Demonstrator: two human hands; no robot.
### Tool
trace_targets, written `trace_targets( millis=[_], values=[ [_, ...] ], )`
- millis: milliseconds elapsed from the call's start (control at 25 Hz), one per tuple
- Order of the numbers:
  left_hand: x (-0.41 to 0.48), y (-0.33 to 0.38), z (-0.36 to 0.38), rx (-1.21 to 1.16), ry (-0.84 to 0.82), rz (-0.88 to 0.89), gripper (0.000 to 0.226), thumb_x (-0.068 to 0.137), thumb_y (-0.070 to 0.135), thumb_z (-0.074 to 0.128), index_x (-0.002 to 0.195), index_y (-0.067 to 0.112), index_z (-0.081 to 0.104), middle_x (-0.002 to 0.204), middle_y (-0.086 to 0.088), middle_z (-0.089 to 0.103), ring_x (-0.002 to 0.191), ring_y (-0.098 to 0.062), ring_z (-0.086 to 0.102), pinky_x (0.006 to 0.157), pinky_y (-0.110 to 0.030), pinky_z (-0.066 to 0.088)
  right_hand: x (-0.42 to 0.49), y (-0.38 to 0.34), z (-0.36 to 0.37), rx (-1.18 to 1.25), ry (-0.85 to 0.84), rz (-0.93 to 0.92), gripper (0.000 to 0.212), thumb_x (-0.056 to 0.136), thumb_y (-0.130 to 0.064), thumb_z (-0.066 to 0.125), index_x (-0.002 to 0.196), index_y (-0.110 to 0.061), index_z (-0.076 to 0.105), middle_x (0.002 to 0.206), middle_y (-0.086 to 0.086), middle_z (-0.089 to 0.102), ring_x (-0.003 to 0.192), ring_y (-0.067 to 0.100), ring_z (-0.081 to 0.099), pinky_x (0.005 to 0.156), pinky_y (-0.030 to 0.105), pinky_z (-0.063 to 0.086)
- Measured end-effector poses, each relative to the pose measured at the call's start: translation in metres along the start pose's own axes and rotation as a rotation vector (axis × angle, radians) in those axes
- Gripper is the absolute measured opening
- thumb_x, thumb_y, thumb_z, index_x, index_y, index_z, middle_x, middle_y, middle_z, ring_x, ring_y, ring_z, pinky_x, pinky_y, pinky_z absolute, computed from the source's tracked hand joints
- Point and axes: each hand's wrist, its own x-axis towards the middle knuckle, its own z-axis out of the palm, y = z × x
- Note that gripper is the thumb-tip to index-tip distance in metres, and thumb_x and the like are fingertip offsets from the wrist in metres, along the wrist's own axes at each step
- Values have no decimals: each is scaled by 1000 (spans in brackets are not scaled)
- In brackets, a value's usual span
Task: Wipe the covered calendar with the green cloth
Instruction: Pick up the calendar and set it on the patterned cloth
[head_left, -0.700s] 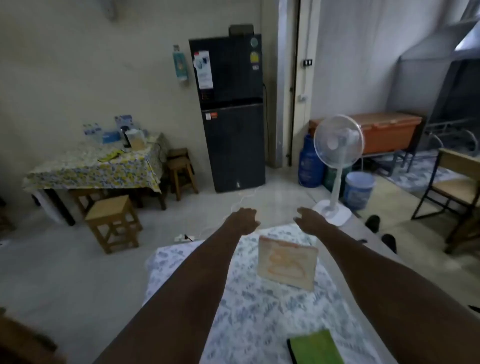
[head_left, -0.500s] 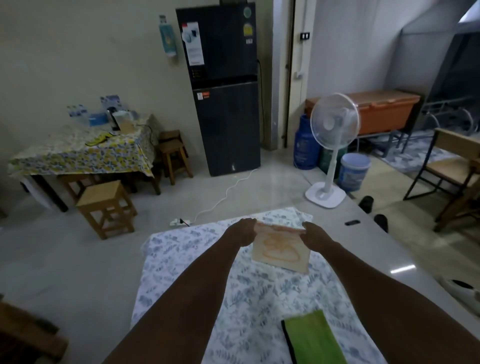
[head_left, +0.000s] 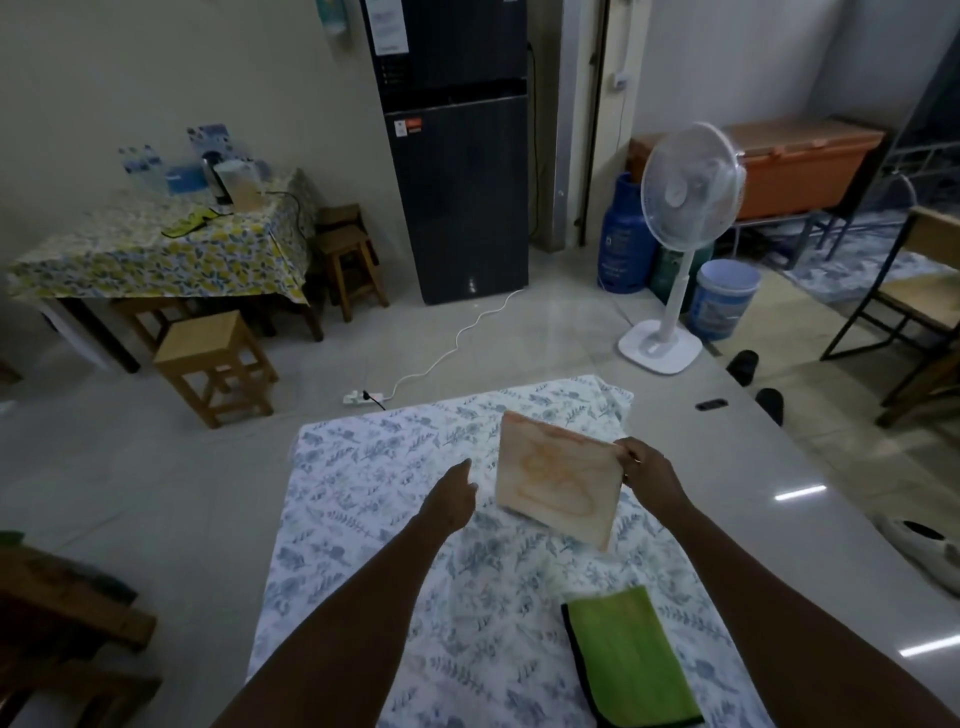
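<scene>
The covered calendar (head_left: 557, 484) is a pale square board with an orange pattern under a clear cover. It is tilted, its lower edge near the leaf-patterned tablecloth (head_left: 363, 483). My right hand (head_left: 650, 474) grips its upper right edge. My left hand (head_left: 451, 500) hovers just left of it, fingers loosely apart, holding nothing. The folded green cloth (head_left: 629, 656) with a dark border lies flat on the tablecloth near the front, below the calendar and untouched.
The grey table (head_left: 810, 525) extends to the right. On the floor beyond stand a white fan (head_left: 687, 208), a power strip (head_left: 362, 398), a wooden stool (head_left: 210, 358), a dark fridge (head_left: 457, 156) and a blue bucket (head_left: 724, 299).
Both hands came from beyond the calendar back to it. My right hand took hold of its edge and lifted it tilted; my left hand let go and drew back to the left.
</scene>
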Motion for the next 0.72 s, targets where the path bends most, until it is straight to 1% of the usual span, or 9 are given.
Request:
trace_targets(
  millis=[120, 200, 280, 320, 400, 520, 560, 640, 720],
  values=[
    [-21, -24, 14, -301, -83, -136, 49, 108, 23, 36, 150, -2, 33, 155, -23, 38, 143, -34, 39, 120, -44, 32, -10, 0, 16, 384, -209, 156, 18, 102, -21, 50, 97, -9, 62, 88, 12, 64, 82, 28, 64, 71, 33, 55],
    [-45, -45, 29, -545, -66, -213, 39, 106, 20, 41, 136, -2, 52, 136, -25, 58, 122, -38, 59, 104, -49, 49, -16, 3, 35, 427, -263, 228, 17, 101, -22, 51, 100, -10, 63, 88, 11, 67, 79, 25, 67, 69, 33, 55],
    [-80, -72, 46, -739, -63, -355, 33, 104, 18, 46, 129, 4, 60, 125, -22, 66, 102, -32, 66, 88, -41, 54, -27, 6, 59, 451, -230, 305, 13, 99, -19, 54, 97, -10, 64, 84, 10, 66, 70, 22, 64, 65, 32, 54],
    [-99, -85, 56, -822, -81, -409, 31, 103, 18, 48, 127, 6, 62, 122, -21, 68, 99, -29, 66, 87, -40, 54, -35, 10, 71, 449, -203, 340, 9, 98, -16, 56, 96, -10, 63, 81, 9, 64, 65, 20, 62, 62, 30, 54],
    [-134, -109, 78, -945, -105, -490, 28, 102, 19, 52, 124, 7, 65, 120, -18, 70, 102, -31, 68, 95, -43, 53, -53, 21, 92, 403, -181, 392, 8, 96, -13, 59, 99, -6, 60, 80, 11, 62, 62, 21, 60, 58, 30, 54],
    [-169, -123, 104, -1028, -80, -555, 26, 102, 19, 55, 121, 7, 67, 112, -13, 74, 100, -31, 71, 93, -44, 56, -80, 43, 116, 370, -254, 428, 23, 97, -10, 58, 116, 3, 53, 104, 30, 59, 84, 32, 59, 77, 48, 52],
    [-176, -124, 110, -1028, -62, -553, 26, 101, 18, 55, 121, 7, 67, 110, -12, 74, 98, -30, 72, 89, -44, 58, -88, 48, 120, 359, -281, 428, 27, 98, -8, 56, 122, 3, 52, 114, 35, 57, 89, 33, 56, 80, 48, 48],
    [-185, -124, 120, -986, -13, -536, 25, 100, 13, 56, 121, 6, 67, 107, -13, 75, 92, -29, 73, 84, -43, 59, -99, 50, 123, 285, -312, 381, 35, 98, -6, 54, 131, 4, 50, 130, 29, 56, 97, 30, 55, 84, 43, 44],
    [-189, -122, 126, -916, 44, -543, 24, 99, 7, 57, 119, 3, 69, 101, -14, 75, 88, -28, 72, 82, -43, 60, -107, 47, 120, 182, -268, 306, 35, 95, -5, 57, 130, 1, 55, 130, 19, 60, 106, 28, 59, 91, 40, 48]
  ],
)
